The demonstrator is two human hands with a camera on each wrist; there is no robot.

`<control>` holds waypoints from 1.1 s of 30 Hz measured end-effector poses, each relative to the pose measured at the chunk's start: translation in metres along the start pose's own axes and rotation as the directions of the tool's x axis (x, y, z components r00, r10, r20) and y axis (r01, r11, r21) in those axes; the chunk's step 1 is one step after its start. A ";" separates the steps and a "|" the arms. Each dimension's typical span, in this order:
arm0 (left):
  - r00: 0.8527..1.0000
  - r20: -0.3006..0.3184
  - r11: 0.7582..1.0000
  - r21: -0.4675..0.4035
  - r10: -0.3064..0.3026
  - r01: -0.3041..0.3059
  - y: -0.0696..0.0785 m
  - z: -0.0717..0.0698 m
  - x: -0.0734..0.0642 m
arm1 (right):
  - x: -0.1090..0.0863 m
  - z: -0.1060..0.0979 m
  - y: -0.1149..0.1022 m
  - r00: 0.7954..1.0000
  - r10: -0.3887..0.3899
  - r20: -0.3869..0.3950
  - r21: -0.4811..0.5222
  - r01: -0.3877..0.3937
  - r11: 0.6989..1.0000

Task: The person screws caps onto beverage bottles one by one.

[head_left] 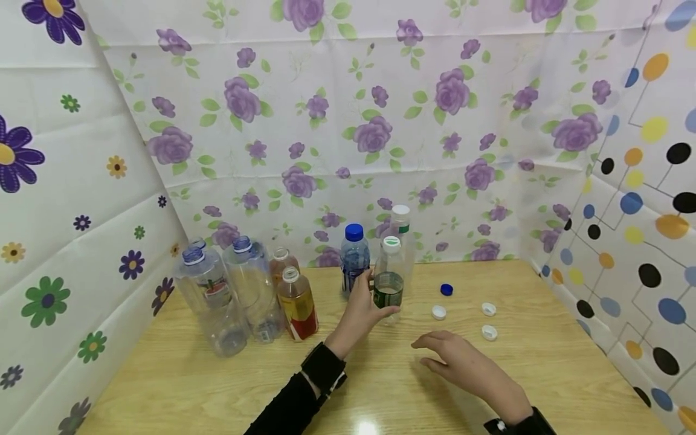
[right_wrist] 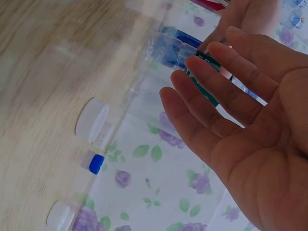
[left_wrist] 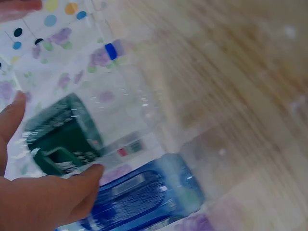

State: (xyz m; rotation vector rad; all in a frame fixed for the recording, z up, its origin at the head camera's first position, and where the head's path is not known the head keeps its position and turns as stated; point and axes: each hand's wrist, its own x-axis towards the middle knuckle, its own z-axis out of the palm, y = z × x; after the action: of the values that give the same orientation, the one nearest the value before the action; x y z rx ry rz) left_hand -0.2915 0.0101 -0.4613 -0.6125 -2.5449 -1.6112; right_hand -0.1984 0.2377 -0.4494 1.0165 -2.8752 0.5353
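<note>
Green-label btl point(head_left: 388, 291), clear, white cap, mid-desk point(head_left: 217, 393).
Head: L hand point(head_left: 360, 315) set round upright green-label btl, fingers at one side, thumb at the other; firm grip or not, can't tell. R hand point(head_left: 464, 365) nearby, fingers loosely bent, holding nothing. Blue-capped btl point(head_left: 354, 261) just L; tall white-capped btl point(head_left: 401, 219) behind. Further L: lge clear btls point(head_left: 203, 290), blue necks; 2 smaller tinted btls, front one w/ yellow/red label point(head_left: 299, 311). To R: blue cap point(head_left: 446, 289), 3 white caps point(head_left: 438, 312). L wrist (blurred): green label betw. thumb & fingers; blue-capped btl alongside. R wrist: R hand's palm, fingers extended, slightly apart; L hand beyond at green label; 1 blue, 2 white caps lower L.
</note>
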 end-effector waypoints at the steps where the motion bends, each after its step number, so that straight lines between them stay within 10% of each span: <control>1: 1.000 0.006 1.000 0.009 -0.001 0.001 0.001 -0.001 -0.004 | 0.000 0.000 0.000 1.000 0.002 0.001 -0.001 -0.002 1.000; 11: 0.989 0.140 0.999 -0.033 0.038 -0.034 0.024 -0.039 -0.076 | -0.001 -0.001 0.001 1.000 -0.012 -0.011 0.002 0.012 1.000; 15: 0.997 0.075 0.998 -0.070 -0.001 0.006 0.028 -0.071 -0.115 | -0.004 -0.001 0.003 1.000 -0.021 -0.016 0.008 0.021 1.000; 17: 0.997 -0.034 0.996 -0.051 0.075 -0.077 0.025 -0.090 -0.131 | -0.006 0.000 0.004 1.000 -0.020 -0.009 0.017 0.021 1.000; 19: 0.966 -0.163 0.979 0.034 0.202 -0.199 0.019 -0.110 -0.144 | -0.007 0.000 0.004 1.000 -0.017 -0.002 0.020 0.017 1.000; 21: 0.886 -0.304 0.929 0.241 0.349 -0.283 0.012 -0.132 -0.154 | -0.008 0.000 0.003 1.000 -0.015 -0.001 0.020 0.015 1.000; 23: 0.818 -0.429 0.891 0.406 0.383 -0.205 0.007 -0.157 -0.162 | -0.009 -0.001 0.003 1.000 -0.010 -0.003 0.014 0.010 1.000; 25: 0.788 -0.539 0.889 0.458 0.298 -0.023 0.004 -0.182 -0.168 | -0.009 -0.001 0.003 1.000 -0.010 -0.004 0.012 0.010 1.000; 28: 0.786 -0.617 0.899 0.362 0.032 0.248 -0.001 -0.216 -0.173 | -0.010 -0.001 0.004 1.000 -0.011 0.007 0.016 0.010 1.000; 33: 0.810 -0.544 0.913 0.176 -0.220 0.367 -0.019 -0.251 -0.164 | -0.015 -0.002 0.006 0.999 0.010 0.038 0.029 -0.011 1.000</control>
State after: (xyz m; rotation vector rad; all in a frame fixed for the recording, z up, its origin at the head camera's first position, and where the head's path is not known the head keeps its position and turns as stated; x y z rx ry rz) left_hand -0.1860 -0.2660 -0.4083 0.2393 -2.4436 -1.2241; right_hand -0.1909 0.2516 -0.4517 1.0269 -2.9158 0.5662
